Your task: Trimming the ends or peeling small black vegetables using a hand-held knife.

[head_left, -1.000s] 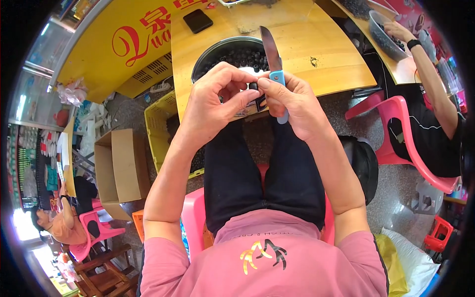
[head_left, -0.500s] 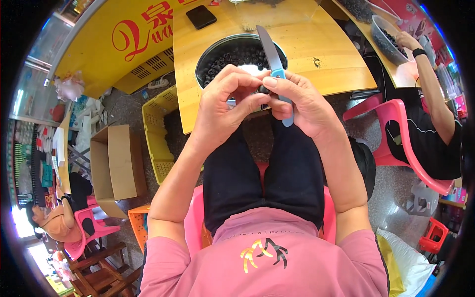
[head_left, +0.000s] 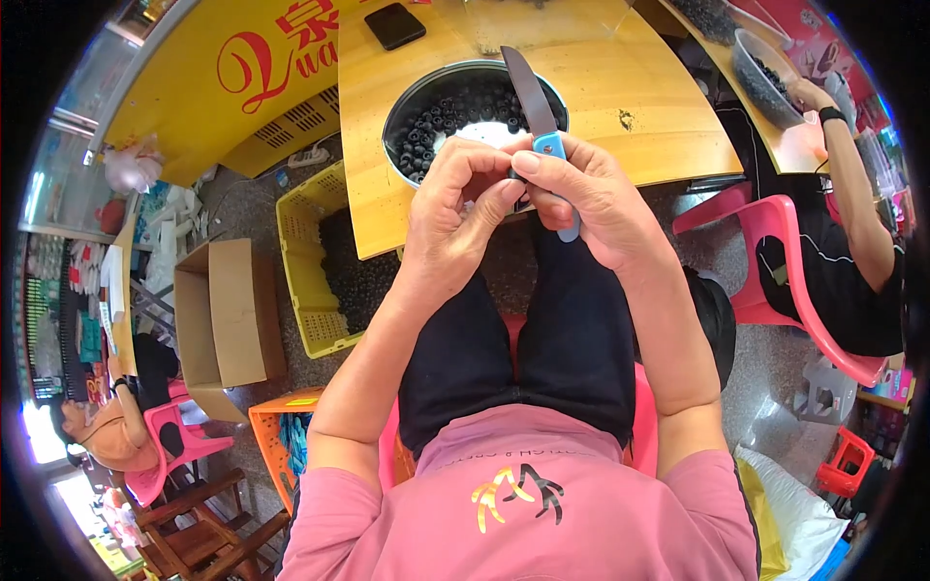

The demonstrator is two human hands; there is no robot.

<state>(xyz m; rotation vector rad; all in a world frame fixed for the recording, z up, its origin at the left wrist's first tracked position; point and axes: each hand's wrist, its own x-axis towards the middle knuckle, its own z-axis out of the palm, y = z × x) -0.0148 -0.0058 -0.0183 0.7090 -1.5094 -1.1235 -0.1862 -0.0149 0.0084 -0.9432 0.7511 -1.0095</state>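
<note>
In front of my lap, my right hand (head_left: pixel 599 198) is closed round the blue handle of a knife (head_left: pixel 529 97), its broad dark blade pointing up and away over the table. My left hand (head_left: pixel 455 203) meets it, thumb and fingers pinched on a small dark round piece (head_left: pixel 516 176) between the two hands. My fingers hide most of that piece. Just beyond my hands, a round metal bowl (head_left: pixel 390 114) on the wooden table holds many small black round pieces (head_left: pixel 421 136); part of its pale bottom shows.
A black phone (head_left: pixel 395 26) lies on the table (head_left: pixel 649 87). Left of me stand a yellow crate (head_left: pixel 302 281) with dark pieces inside, a cardboard box (head_left: pixel 242 310) and an orange crate (head_left: pixel 276 436). At right, a co-worker's hand (head_left: pixel 812 95) reaches into another bowl (head_left: pixel 754 82).
My left hand and forearm have shifted slightly right, closer to my right hand. More of the bowl's pieces and the yellow crate's contents now show. The knife stays in my right hand.
</note>
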